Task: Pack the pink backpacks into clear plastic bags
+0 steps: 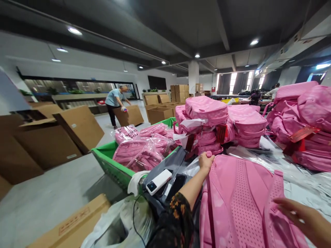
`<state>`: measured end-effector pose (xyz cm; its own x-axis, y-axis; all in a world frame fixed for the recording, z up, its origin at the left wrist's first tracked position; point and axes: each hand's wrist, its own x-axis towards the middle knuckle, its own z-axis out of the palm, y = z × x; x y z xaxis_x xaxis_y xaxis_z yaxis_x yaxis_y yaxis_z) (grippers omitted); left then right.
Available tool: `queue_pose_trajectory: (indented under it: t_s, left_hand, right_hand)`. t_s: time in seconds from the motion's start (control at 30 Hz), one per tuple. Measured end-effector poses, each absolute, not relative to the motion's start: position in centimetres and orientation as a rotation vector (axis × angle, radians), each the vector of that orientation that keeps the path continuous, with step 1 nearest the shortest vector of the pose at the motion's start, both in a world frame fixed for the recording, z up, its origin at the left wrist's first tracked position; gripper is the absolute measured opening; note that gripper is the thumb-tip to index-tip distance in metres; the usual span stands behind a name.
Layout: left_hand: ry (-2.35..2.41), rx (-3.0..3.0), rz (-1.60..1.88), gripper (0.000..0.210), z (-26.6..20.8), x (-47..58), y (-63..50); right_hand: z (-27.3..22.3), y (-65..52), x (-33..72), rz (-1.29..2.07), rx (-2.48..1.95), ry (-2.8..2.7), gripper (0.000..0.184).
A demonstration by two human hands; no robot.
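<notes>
A pink backpack (243, 193) lies on the table right in front of me, its dotted back panel and two shoulder straps facing up. My left hand (206, 162) is closed on the upper end of its left strap. By the right shoulder strap (278, 193), my right hand (302, 215) has its fingers stretched out, the tips at or very near the strap; contact is hard to tell. Behind the backpack stand stacked pink backpacks (207, 112) with red tags and white paper. Another pile of pink backpacks (310, 113) rises at the right.
Left of the table, a green bin (108, 162) holds pink bags in clear plastic. A white power bank (159, 182) and a dark phone (178, 184) lie near my left forearm. Cardboard boxes (49, 144) stand on the floor; a person (115, 103) handles one farther off.
</notes>
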<state>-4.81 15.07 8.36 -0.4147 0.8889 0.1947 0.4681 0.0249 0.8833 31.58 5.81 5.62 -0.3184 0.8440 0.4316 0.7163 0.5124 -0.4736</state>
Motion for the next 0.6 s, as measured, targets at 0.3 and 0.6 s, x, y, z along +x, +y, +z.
queue_pose_trajectory:
  t_s: [0.3,0.6]
  left_hand:
    - [1.375,2.207,1.343,0.025,5.7,-6.0,8.6]
    - [1.512,1.216,1.623,0.053,5.9,-7.6,12.3]
  right_hand:
    - [7.9,18.8,10.7,0.09,-0.505,-2.736,0.037]
    - [11.1,20.9,9.0,-0.109,-0.574,-2.808,0.021]
